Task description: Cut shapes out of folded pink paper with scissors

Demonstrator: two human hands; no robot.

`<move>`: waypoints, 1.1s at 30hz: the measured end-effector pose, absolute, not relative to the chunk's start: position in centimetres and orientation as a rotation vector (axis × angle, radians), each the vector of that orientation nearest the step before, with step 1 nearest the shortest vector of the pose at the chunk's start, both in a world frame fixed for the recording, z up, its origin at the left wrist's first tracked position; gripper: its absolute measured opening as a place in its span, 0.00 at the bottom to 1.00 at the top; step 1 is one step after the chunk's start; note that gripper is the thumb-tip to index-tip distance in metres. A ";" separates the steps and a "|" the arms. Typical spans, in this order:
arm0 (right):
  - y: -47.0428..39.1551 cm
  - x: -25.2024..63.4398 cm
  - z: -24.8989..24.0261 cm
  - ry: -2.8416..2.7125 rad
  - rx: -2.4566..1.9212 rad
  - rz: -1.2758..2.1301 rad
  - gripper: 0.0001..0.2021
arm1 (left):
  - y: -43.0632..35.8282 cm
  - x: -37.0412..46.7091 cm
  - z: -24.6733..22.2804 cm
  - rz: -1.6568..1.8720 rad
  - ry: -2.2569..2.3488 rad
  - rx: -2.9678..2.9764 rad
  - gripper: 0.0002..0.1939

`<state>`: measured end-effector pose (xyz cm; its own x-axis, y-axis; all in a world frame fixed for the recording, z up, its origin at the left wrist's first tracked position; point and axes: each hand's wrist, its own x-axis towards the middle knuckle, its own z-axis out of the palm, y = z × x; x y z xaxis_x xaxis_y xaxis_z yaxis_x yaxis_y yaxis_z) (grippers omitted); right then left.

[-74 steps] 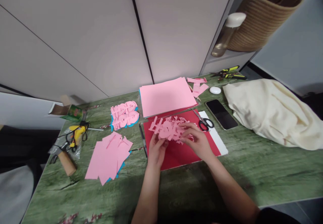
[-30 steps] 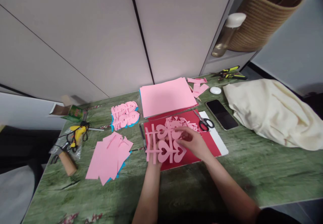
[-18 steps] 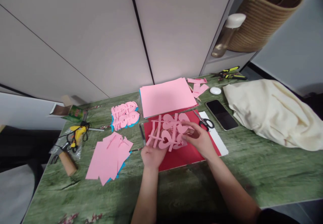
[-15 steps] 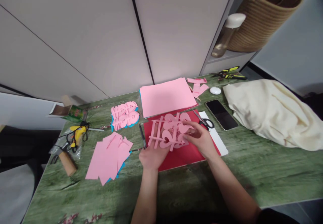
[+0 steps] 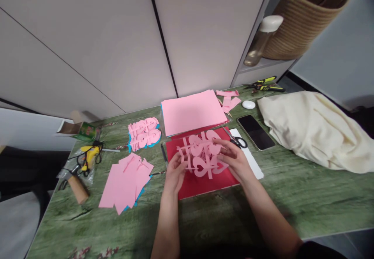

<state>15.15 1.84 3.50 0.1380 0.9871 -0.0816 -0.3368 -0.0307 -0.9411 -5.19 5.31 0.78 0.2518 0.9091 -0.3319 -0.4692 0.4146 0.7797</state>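
Note:
A pink paper cutout (image 5: 200,161) with heart-shaped holes and thin bars is held up over a red sheet (image 5: 189,189). My left hand (image 5: 175,170) grips its left edge between thumb and fingers. On the opposite edge, my right hand (image 5: 234,158) pinches the paper with its fingers curled. Black-handled scissors (image 5: 240,142) lie just behind my right hand, partly on a white sheet (image 5: 254,163). A dark pen (image 5: 164,154) rests by the red sheet's left edge, near my left hand.
Behind is a stack of pink paper (image 5: 193,113). To the left are more pink cutouts (image 5: 144,134), loose pink sheets (image 5: 124,183) and a yellow glue gun (image 5: 91,155). A phone (image 5: 256,132), cream cloth (image 5: 312,130) and yellow-black pliers (image 5: 267,85) lie right.
My left hand has moved from beneath the cutout to its left edge. The cutout has shifted slightly right and turned a little between my hands.

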 end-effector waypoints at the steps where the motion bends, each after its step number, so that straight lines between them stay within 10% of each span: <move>1: 1.8 15.1 3.5 -0.831 -1.075 1.273 0.19 | 5.3 -5.0 0.8 1.002 0.882 0.635 0.24; 16: 1.9 14.9 3.4 -0.853 -1.240 1.230 0.20 | 5.1 -5.8 0.7 0.846 1.062 0.971 0.12; 33: 1.2 13.5 5.5 -1.016 -1.258 1.208 0.19 | 3.1 -4.9 2.9 1.230 1.111 0.645 0.26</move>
<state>13.48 1.17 5.48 0.1235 0.9891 -0.0808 -0.0905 -0.0698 -0.9934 -4.94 3.09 2.85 -0.0478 0.9500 -0.3085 -0.4038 0.2641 0.8759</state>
